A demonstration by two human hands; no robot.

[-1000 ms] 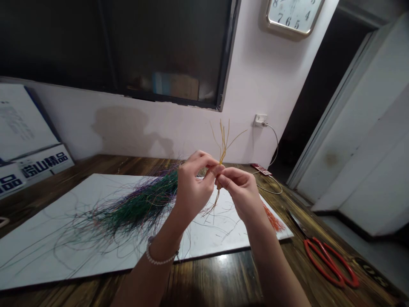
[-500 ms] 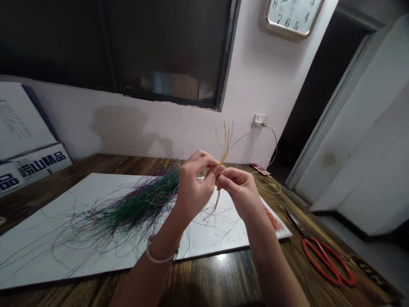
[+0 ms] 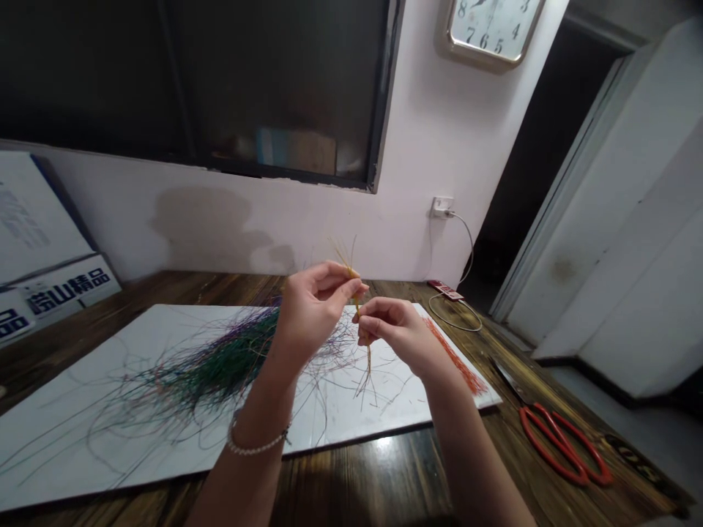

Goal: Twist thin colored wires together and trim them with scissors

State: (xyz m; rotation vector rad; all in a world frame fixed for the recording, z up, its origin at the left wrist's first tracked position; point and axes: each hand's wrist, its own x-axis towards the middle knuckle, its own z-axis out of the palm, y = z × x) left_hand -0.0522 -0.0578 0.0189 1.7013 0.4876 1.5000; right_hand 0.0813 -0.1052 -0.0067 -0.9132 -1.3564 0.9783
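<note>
A thin bundle of yellow wires (image 3: 369,359) stands roughly upright over the white board (image 3: 378,417), its ends fanned out at top and bottom. My left hand (image 3: 315,311) pinches its upper part between thumb and fingers. Just below and to the right, my right hand (image 3: 398,329) pinches the same bundle lower down. A short stretch of yellow shows between the two hands. Left of them, a tangled heap of green and purple wires (image 3: 231,362) lies on the board, partly behind my left hand.
Orange wires (image 3: 455,359) lie at the board's right edge. Red-handled scissors (image 3: 565,446) rest on the dark wooden table (image 3: 351,483). A pale cable (image 3: 455,327) and a red card (image 3: 446,290) are at the back right. Printed boxes (image 3: 66,289) stand at the left.
Both hands have moved left with the yellow bundle and are now apart, one above the other. The bundle's top ends stick out less above my left hand. More of the orange wires shows.
</note>
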